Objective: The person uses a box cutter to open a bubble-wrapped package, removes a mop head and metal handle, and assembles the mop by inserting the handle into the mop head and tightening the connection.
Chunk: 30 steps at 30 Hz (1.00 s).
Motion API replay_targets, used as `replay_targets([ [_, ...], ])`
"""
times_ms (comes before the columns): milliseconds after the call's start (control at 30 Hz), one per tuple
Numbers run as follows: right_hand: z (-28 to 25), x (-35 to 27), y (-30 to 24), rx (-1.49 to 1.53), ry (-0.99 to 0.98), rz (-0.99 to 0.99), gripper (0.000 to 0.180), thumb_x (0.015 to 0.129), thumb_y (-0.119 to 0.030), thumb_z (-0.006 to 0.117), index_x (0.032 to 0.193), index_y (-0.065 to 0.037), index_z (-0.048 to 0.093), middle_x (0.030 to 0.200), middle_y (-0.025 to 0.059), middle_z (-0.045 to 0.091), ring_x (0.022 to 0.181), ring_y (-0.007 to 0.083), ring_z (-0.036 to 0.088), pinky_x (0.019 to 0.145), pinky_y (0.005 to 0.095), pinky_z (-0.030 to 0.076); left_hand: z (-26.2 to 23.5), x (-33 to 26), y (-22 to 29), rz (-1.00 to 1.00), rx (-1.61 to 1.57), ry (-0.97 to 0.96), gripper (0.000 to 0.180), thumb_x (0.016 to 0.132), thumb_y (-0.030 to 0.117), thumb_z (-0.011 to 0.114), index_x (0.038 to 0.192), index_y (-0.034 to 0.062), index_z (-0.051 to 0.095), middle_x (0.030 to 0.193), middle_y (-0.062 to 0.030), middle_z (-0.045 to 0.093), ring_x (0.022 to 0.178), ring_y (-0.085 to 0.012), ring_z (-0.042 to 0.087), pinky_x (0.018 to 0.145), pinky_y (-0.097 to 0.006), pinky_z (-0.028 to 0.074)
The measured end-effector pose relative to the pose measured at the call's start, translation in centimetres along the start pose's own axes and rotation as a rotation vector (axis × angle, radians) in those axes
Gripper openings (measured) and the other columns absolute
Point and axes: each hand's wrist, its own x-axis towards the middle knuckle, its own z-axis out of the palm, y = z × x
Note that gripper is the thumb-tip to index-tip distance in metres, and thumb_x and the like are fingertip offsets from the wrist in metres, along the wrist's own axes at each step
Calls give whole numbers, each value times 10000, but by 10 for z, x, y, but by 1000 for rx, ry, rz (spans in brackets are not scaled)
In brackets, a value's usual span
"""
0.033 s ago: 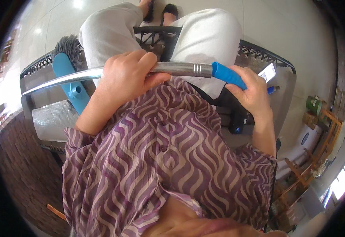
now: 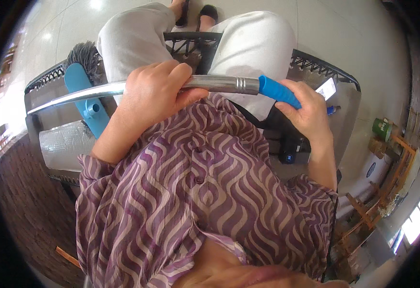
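A shiny metal pole (image 2: 222, 83) lies crosswise in front of my body, over my lap. My left hand (image 2: 158, 91) is closed around its middle, with the thumb along the near side. Its right end carries a ribbed blue grip (image 2: 278, 91), and my right hand (image 2: 307, 109) is wrapped around the outer part of that. The end of the grip is hidden in my right palm. Beyond the pole on the left lies a light-blue mop head (image 2: 78, 77) with a round socket (image 2: 92, 111) and grey fibres (image 2: 82, 57). The pole passes over it; I see no join between them.
I sit on a dark laced lounger (image 2: 315, 65). Bubble wrap (image 2: 63, 146) lies on its left side. A white card or phone (image 2: 327, 89), a small blue item (image 2: 333, 110) and a black device (image 2: 289, 157) are at the right. Wooden frames (image 2: 383, 201) and a green can (image 2: 382, 127) stand farther right.
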Motion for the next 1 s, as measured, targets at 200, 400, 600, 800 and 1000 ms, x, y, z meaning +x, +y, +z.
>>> replay_targets([
  [200, -10, 9, -2, -102, -86, -67, 374, 701, -311, 685, 978, -87, 572, 754, 100, 573, 648, 265, 574, 562, 320, 456, -1, 2, -2, 0, -30, -16, 369, 741, 420, 601, 696, 71, 490, 597, -55, 497, 545, -254, 539, 467, -357, 424],
  [400, -7, 14, 0, -58, -82, -114, 372, 688, -318, 684, 971, -99, 583, 710, 79, 545, 611, 252, 556, 530, 323, 440, 1, -1, -4, 13, -1, -46, 395, 758, 449, 568, 699, 69, 478, 587, -67, 494, 538, -263, 538, 464, -361, 423],
  [600, -14, 16, -12, -348, 12, -225, 375, 668, -348, 683, 943, -108, 595, 663, 53, 492, 560, 221, 527, 497, 314, 425, -1, -1, -1, -29, -10, -97, 383, 743, 421, 605, 709, 57, 490, 607, -90, 498, 538, -280, 525, 486, -365, 419],
  [800, -6, 21, -25, -438, -112, -297, 386, 666, -383, 672, 933, -120, 583, 613, 37, 439, 527, 201, 529, 460, 300, 423, 13, -4, -3, 22, -21, -191, 412, 764, 463, 556, 703, 59, 507, 597, -104, 524, 547, -304, 551, 485, -374, 438],
  [1000, 26, 25, -22, -343, -354, -111, 303, 715, -339, 649, 827, -88, 520, 644, 89, 529, 561, 262, 579, 473, 333, 457, 32, -4, -7, 34, -46, -311, 445, 782, 487, 515, 707, 48, 523, 603, -111, 555, 581, -302, 584, 500, -374, 456],
])
